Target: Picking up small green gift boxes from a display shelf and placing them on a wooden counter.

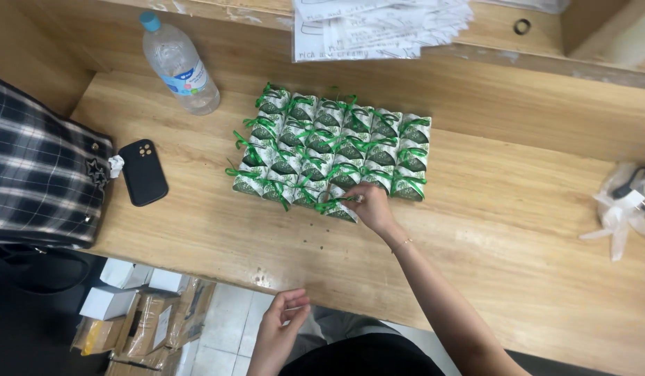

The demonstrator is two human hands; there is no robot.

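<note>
Nearest me, at 6 o'clock, my left hand [279, 327] hangs off the table edge above the floor, fingers loosely curled and holding nothing that I can make out. Below it at 7 o'clock sit some small white boxes [117, 292] and cardboard cartons [145, 327].

Further in, my right hand [371, 205] reaches to the front row of the packets. Its fingertips are pinched together on the green ribbon of a small green-and-white gift packet [338, 207], which lies at the front edge of the block, slightly out of line with its neighbours.

That block of beribboned packets [333, 146] fills the middle of the wooden table [510, 230], about 4 rows deep with 5 or 6 in each; I cannot count them exactly. By my judgement most of the arranging is done: the rows behind are tight and square, and the front row stops at this packet, with bare table to its right at 3 o'clock.

At 9 o'clock lie a black phone [143, 172] and a plaid bag [40, 174]. At 3 o'clock rests a clear plastic wrapper [618, 209]. Farthest off, a water bottle [179, 66] lies at 11 o'clock and a sheaf of printed white sheets [378, 28] at 12 o'clock.
</note>
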